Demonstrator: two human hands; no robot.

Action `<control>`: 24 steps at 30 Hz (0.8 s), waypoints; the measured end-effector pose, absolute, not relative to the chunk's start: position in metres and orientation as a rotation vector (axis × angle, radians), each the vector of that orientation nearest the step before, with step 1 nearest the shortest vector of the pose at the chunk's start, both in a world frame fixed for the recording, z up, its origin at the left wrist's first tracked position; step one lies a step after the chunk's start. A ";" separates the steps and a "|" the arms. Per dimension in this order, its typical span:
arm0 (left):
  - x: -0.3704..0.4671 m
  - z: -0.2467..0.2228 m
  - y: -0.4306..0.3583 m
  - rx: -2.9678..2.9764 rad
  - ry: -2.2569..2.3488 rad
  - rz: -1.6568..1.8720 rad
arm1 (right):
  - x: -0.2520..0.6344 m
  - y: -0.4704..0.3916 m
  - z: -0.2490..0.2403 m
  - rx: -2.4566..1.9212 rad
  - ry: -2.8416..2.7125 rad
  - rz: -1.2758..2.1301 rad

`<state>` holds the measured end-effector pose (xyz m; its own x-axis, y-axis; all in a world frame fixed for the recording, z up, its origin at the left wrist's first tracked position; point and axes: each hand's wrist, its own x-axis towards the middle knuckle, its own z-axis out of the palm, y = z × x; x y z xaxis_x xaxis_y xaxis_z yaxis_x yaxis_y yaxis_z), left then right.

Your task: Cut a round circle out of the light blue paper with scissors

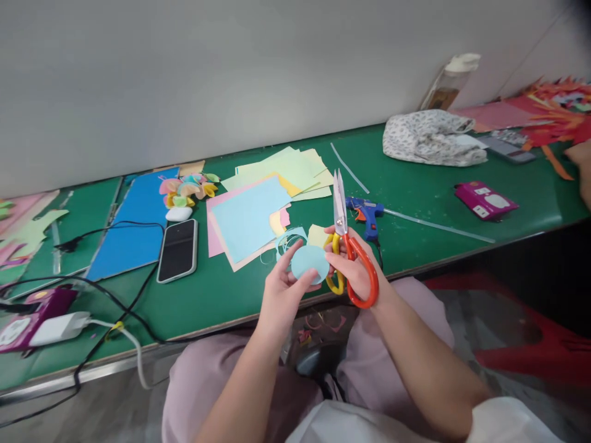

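A light blue paper circle (pixel 308 263) is pinched between the thumb and fingers of my left hand (pixel 287 289), just over the front edge of the table. My right hand (pixel 357 267) has the scissors (pixel 340 215), with one red and one yellow handle loop, and its fingertips touch the circle's right rim. The blades point away from me and are nearly together. Thin curled blue paper offcuts (pixel 290 240) lie behind the circle. Beyond them is a stack of coloured sheets, a light blue sheet (pixel 252 215) on top.
A blue glue gun (pixel 367 215) lies right of the scissors. To the left are a phone (pixel 178 251), paper petals (pixel 189 189), a blue board (pixel 133 221) and black cables (pixel 133 301). A patterned cloth bag (pixel 429 138), purple pack (pixel 486 200) and bottle (pixel 450 83) are on the right.
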<state>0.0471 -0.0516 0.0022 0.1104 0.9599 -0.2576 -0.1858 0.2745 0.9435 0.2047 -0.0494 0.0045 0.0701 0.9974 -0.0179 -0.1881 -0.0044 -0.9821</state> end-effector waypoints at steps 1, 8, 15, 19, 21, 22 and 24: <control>0.047 -0.001 -0.059 0.872 1.125 1.048 | 0.204 -0.056 0.003 -1.112 -1.011 1.254; 0.038 0.000 -0.121 0.612 1.177 1.209 | 0.205 -0.139 -0.019 -1.022 -1.062 1.269; 0.049 0.004 -0.169 0.554 1.220 1.213 | 0.194 -0.213 -0.046 -1.146 -1.196 1.403; 0.055 0.000 -0.178 0.598 1.177 1.191 | 0.192 -0.225 -0.047 -1.167 -1.222 1.421; 0.056 -0.002 -0.179 0.615 1.186 1.201 | 0.193 -0.227 -0.045 -1.187 -1.247 1.446; 0.057 -0.002 -0.179 0.619 1.196 1.208 | 0.193 -0.228 -0.045 -1.195 -1.261 1.463; 0.057 -0.002 -0.179 0.621 1.217 1.223 | 0.194 -0.228 -0.045 -1.208 -1.276 1.477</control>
